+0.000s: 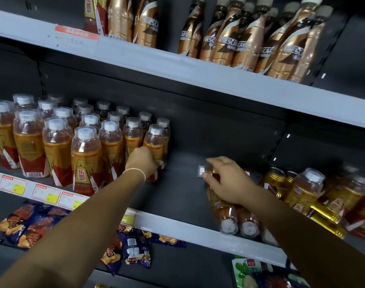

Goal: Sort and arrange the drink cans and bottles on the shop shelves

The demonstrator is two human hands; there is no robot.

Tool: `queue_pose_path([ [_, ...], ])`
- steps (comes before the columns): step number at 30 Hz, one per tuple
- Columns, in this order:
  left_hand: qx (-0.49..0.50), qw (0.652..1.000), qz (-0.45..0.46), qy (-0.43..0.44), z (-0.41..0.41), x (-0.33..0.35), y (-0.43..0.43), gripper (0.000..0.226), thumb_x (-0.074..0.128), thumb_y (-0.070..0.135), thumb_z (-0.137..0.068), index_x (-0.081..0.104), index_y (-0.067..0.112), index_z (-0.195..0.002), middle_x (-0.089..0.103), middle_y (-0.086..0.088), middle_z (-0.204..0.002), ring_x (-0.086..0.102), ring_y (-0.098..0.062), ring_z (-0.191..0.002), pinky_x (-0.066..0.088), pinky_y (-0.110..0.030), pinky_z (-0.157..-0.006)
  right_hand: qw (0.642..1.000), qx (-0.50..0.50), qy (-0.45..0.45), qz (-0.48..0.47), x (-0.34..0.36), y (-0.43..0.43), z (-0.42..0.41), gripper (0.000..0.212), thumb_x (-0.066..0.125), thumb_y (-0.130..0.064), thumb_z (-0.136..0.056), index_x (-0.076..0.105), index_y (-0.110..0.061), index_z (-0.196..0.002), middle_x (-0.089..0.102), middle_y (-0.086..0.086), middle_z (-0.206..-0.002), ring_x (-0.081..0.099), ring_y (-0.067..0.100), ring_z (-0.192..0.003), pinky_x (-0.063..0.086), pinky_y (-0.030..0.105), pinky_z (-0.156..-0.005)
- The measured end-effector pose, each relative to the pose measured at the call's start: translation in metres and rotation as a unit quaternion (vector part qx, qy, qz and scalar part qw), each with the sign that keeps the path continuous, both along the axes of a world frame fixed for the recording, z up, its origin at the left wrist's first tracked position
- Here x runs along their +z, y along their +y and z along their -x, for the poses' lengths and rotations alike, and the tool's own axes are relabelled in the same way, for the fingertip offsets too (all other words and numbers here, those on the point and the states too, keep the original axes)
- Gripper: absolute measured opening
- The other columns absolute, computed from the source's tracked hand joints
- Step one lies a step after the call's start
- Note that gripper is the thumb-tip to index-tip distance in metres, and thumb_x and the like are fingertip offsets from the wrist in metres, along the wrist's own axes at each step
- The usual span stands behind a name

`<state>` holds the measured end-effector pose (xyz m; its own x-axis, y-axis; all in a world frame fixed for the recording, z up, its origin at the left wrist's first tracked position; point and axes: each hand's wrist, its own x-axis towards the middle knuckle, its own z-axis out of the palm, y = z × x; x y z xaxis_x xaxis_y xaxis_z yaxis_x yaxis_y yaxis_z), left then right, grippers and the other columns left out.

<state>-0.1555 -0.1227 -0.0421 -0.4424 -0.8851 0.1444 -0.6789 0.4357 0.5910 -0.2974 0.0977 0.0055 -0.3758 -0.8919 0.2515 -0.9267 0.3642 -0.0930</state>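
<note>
- while your left hand (145,163) wraps the lower body of the end bottle (156,140) in the upright dongpeng block, fingers clamped on it, you seem to be squaring it into the block's right edge.
- right hand (225,179): fingers and thumb closed over a tipped bottle (202,171), cap pointing left, low over the middle shelf (183,190). reads as a pick from the jumble, meant to stand beside the block.
- fallen bottles (229,221) lie under that hand, caps toward the shelf lip. gold cans (274,179) and one upright bottle (306,190) crowd just right of them.
- bare stretch between block and jumble is likely the space you fill next.
- judgement: partway; right side unsorted. nescafé bottles (229,44) lean on the upper shelf.
</note>
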Motion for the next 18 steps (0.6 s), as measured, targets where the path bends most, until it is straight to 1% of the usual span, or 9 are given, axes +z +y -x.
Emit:
queue_pose_path([
  [2,0.004,1.000,0.006,-0.020,-0.002,0.003,0.007,0.038,0.072,0.043,-0.085,0.066,0.007,-0.094,0.061,-0.007,-0.084,0.053,-0.023,-0.074,0.046,-0.033,-0.066,1.000,-0.002,0.006,0.003,0.006,0.016,0.008,0.058,0.050,-0.046,-0.099,0.043,-0.016,-0.148,0.047,0.007,-0.146,0.042,0.024,-0.135,0.034,0.032,-0.113],
  [4,0.010,0.997,0.028,-0.077,-0.004,0.006,0.017,0.032,0.068,0.039,-0.088,0.068,0.009,-0.098,0.063,-0.006,-0.085,0.058,-0.025,-0.076,0.049,-0.035,-0.067,1.000,-0.005,0.005,0.008,0.011,0.034,0.018,0.059,0.049,-0.047,-0.099,0.042,-0.017,-0.149,0.046,0.006,-0.147,0.041,0.024,-0.136,0.035,0.032,-0.112],
  [6,0.022,0.985,0.074,-0.154,-0.001,0.007,0.033,0.026,0.062,0.034,-0.092,0.070,0.013,-0.102,0.067,-0.006,-0.094,0.065,-0.027,-0.085,0.053,-0.035,-0.073,1.000,-0.009,0.005,0.013,0.017,0.052,0.029,0.060,0.049,-0.048,-0.099,0.041,-0.018,-0.150,0.045,0.006,-0.148,0.039,0.023,-0.137,0.034,0.032,-0.113],
  [7,0.029,0.979,0.098,-0.178,0.003,0.008,0.042,0.028,0.057,0.036,-0.093,0.069,0.013,-0.105,0.069,-0.006,-0.100,0.067,-0.028,-0.092,0.053,-0.034,-0.077,1.000,-0.010,0.007,0.016,0.019,0.061,0.036,0.060,0.049,-0.048,-0.099,0.040,-0.018,-0.150,0.044,0.006,-0.149,0.039,0.023,-0.138,0.033,0.032,-0.114],
  [9,0.026,0.968,0.140,-0.208,0.016,0.010,0.064,0.030,0.052,0.037,-0.095,0.068,0.015,-0.107,0.069,-0.006,-0.106,0.067,-0.030,-0.099,0.053,-0.036,-0.082,1.000,-0.015,0.009,0.022,0.025,0.080,0.049,0.062,0.051,-0.048,-0.098,0.040,-0.017,-0.151,0.044,0.007,-0.150,0.038,0.023,-0.139,0.033,0.034,-0.115],
  [10,0.014,0.962,0.162,-0.219,0.025,0.012,0.075,0.028,0.052,0.033,-0.094,0.069,0.015,-0.107,0.070,-0.007,-0.106,0.068,-0.030,-0.098,0.054,-0.037,-0.081,0.999,-0.019,0.010,0.025,0.028,0.090,0.056,0.062,0.051,-0.047,-0.098,0.039,-0.016,-0.151,0.044,0.008,-0.150,0.039,0.024,-0.138,0.034,0.035,-0.115],
  [13,-0.042,0.955,0.206,-0.207,0.058,0.025,0.112,0.024,0.057,0.027,-0.087,0.070,0.013,-0.102,0.070,-0.009,-0.102,0.069,-0.030,-0.092,0.048,-0.031,-0.064,0.998,-0.035,0.007,0.042,0.036,0.118,0.080,0.063,0.053,-0.046,-0.098,0.040,-0.015,-0.150,0.045,0.010,-0.149,0.038,0.026,-0.139,0.035,0.036,-0.115],
  [15,-0.075,0.958,0.222,-0.166,0.080,0.037,0.140,0.024,0.058,0.030,-0.087,0.065,0.013,-0.102,0.069,-0.010,-0.102,0.068,-0.032,-0.093,0.048,-0.033,-0.065,0.997,-0.051,0.003,0.057,0.042,0.137,0.095,0.063,0.053,-0.046,-0.098,0.039,-0.015,-0.150,0.045,0.011,-0.147,0.037,0.028,-0.139,0.036,0.037,-0.114],
  [18,-0.138,0.957,0.232,-0.106,0.111,0.049,0.180,0.026,0.058,0.031,-0.087,0.051,0.014,-0.105,0.067,-0.014,-0.101,0.065,-0.036,-0.094,0.044,-0.034,-0.064,0.994,-0.078,0.006,0.078,0.050,0.164,0.117,0.062,0.054,-0.044,-0.097,0.040,-0.013,-0.149,0.051,0.015,-0.137,0.043,0.032,-0.132,0.041,0.037,-0.108],
])
